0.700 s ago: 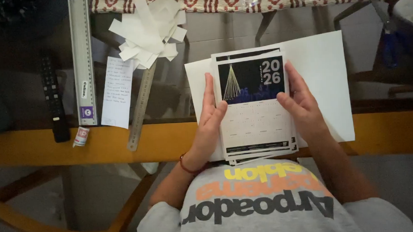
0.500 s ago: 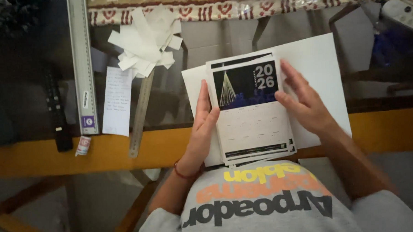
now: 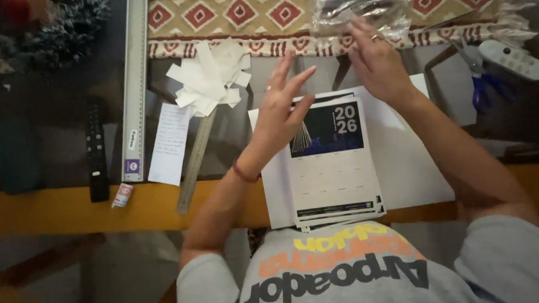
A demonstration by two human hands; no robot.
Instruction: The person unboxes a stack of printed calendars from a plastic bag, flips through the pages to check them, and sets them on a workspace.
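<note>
1. A black remote control (image 3: 96, 153) lay far left on the dark glass table (image 3: 54, 147), with a long metal ruler (image 3: 134, 84) just beside it.
2. A handwritten paper slip (image 3: 170, 143) sat near a second, slanted steel ruler (image 3: 195, 163), below a heap of white paper strips (image 3: 207, 79).
3. The left hand (image 3: 283, 112) hovered over the upper left corner of the stack of calendar sheets (image 3: 333, 167), its fingers spread apart and gripping nothing.
4. The stack rested on a larger white sheet (image 3: 413, 164) at the table's near edge, in front of the person's chest.
5. The right hand (image 3: 377, 61) was raised beyond the stack, fingers loosely apart and empty, near a clear plastic bag (image 3: 360, 8) on the patterned woven runner (image 3: 229, 18).
6. Blue-handled scissors (image 3: 482, 81) and a white remote (image 3: 512, 59) lay at the far right.
</note>
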